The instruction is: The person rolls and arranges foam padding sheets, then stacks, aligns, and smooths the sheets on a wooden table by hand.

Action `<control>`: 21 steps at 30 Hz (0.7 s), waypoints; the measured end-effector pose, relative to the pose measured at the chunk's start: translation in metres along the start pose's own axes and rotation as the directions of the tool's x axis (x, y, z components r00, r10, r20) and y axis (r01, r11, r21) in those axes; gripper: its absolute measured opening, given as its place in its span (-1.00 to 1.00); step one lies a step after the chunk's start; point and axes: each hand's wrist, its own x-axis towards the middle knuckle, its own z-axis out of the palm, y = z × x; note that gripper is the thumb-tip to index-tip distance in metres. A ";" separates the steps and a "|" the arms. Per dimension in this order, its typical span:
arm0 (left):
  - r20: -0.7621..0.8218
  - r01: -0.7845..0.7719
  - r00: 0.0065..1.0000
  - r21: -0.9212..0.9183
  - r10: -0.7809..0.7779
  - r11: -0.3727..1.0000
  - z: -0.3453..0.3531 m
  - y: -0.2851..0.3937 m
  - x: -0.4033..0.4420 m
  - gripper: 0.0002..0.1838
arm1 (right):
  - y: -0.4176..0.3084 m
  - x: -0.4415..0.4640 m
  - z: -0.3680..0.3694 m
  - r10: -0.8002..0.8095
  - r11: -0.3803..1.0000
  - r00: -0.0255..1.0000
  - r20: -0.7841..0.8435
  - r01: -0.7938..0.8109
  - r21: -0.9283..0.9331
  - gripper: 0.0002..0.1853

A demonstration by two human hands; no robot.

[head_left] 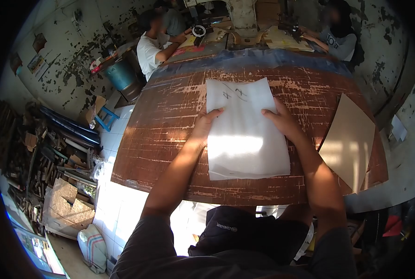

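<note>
Presently, head view. Item: white sheet (pixel 244 153), over the near-middle part of the scuffed brown table (pixel 156 139); whether lifted clear or partly resting, not certain. Done: dark handwritten marks (pixel 235 91) already on its upper part; sheet taken up at both sides. Left: not determinable from this view. Appearance: pale, smooth, roughly rectangular, upper edge dipping between raised corners, bright sunlit patch across the middle; single or layered, cannot tell. Grip: left hand (pixel 206 123) pinches one side edge, right hand (pixel 283 119) the other, thumbs on the face. Adjacent: tan board (pixel 349 139), at the table's right.
</note>
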 end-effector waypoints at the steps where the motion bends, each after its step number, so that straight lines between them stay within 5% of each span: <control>1: 0.015 -0.012 1.000 0.006 0.012 1.000 0.001 0.001 0.000 -0.53 | -0.002 -0.001 0.000 0.001 1.000 1.000 -0.003 -0.001 0.000 -0.44; 21: -0.029 0.056 0.998 0.055 -0.055 0.997 0.000 0.002 -0.002 -0.56 | 0.007 0.001 0.000 0.006 0.995 1.000 -0.009 -0.007 -0.103 -0.45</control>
